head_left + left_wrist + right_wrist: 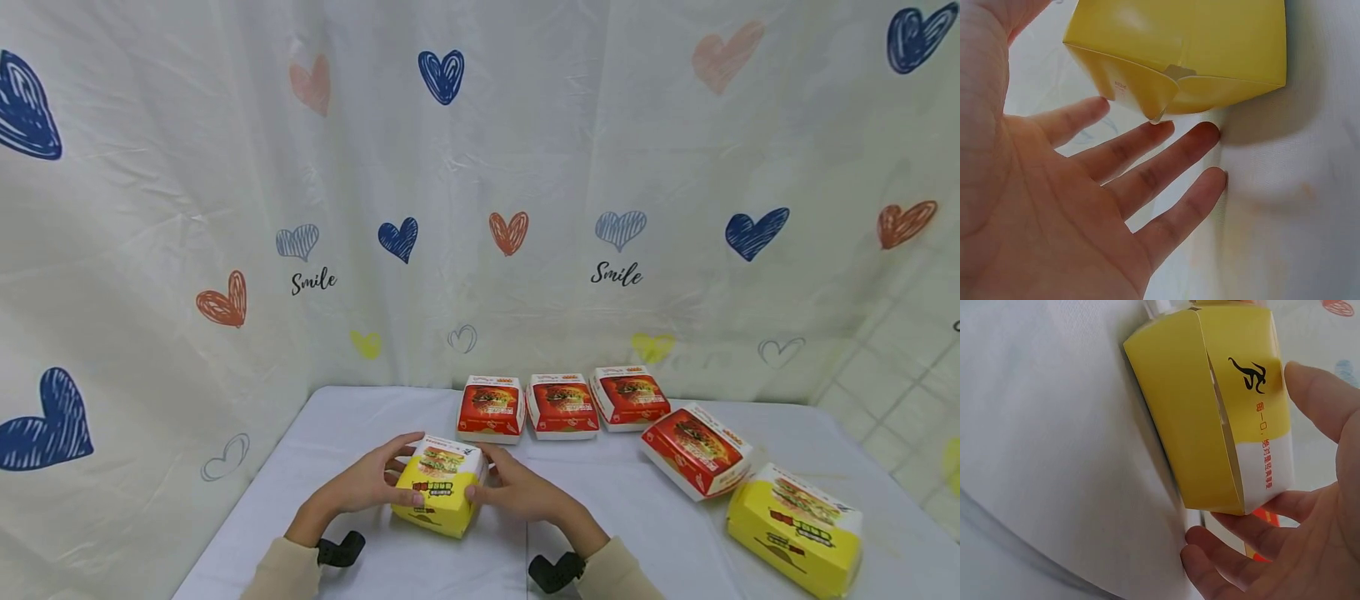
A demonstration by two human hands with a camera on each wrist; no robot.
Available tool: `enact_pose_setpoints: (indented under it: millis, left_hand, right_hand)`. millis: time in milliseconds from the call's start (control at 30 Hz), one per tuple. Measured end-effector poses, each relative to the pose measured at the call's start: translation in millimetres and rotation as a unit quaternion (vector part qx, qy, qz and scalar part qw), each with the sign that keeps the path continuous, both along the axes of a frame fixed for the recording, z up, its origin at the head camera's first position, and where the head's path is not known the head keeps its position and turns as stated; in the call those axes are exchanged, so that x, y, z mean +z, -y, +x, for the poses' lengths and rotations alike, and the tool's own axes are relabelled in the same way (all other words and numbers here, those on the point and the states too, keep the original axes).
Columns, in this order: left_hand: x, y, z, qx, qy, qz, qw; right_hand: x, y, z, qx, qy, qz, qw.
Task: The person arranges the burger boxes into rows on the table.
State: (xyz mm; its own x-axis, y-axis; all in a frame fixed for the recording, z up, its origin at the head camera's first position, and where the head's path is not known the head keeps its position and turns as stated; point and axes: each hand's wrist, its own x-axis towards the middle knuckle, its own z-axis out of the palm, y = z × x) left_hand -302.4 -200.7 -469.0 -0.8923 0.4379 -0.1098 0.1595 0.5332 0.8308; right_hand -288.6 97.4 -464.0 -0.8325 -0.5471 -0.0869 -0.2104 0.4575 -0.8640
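A yellow and white burger box (441, 492) with a printed burger on its lid is between my two hands, at the near middle of the table. My left hand (367, 479) holds its left side, thumb on the front and fingers spread toward the back; in the left wrist view the fingertips reach the yellow box's side (1179, 44). On the opposite side, my right hand (528, 487) grips the box with the thumb at the front corner and the fingers behind. A side flap gapes slightly in the right wrist view. Whether the base touches the cloth, I cannot tell.
Behind, a row of red burger boxes (563, 406) lines the table's back edge. Another red box (697, 450) sits angled to the right, close to a second yellow box (797, 529). White cloth (600, 475) covers the table; a heart-printed curtain (525, 167) hangs behind.
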Motion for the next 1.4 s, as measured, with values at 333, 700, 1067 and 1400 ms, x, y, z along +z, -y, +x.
enact_pose_setpoints:
  millis: [333,700,1067,1400]
  left_hand:
    - [-2.4,3,-2.9,-0.009,-0.009,0.003,0.9999]
    - [-1.9,7,-2.4,-0.020,-0.020,0.005,0.9996]
    - [-7.8,12,-7.7,-0.023,-0.018,0.019,0.9994]
    - [-6.6,17,-7.6,-0.028,-0.036,0.020,0.9987]
  right_hand:
    - [0.1,-3,0.4,-0.017,-0.003,0.003,1.000]
    - [-2.5,-4,-1.8,-0.042,-0.025,0.015,0.999]
    - [-2.0,-4,-2.3,-0.055,-0.040,0.015,0.998]
    - [-2.6,-6,-3.0,-0.053,-0.036,0.006,0.998]
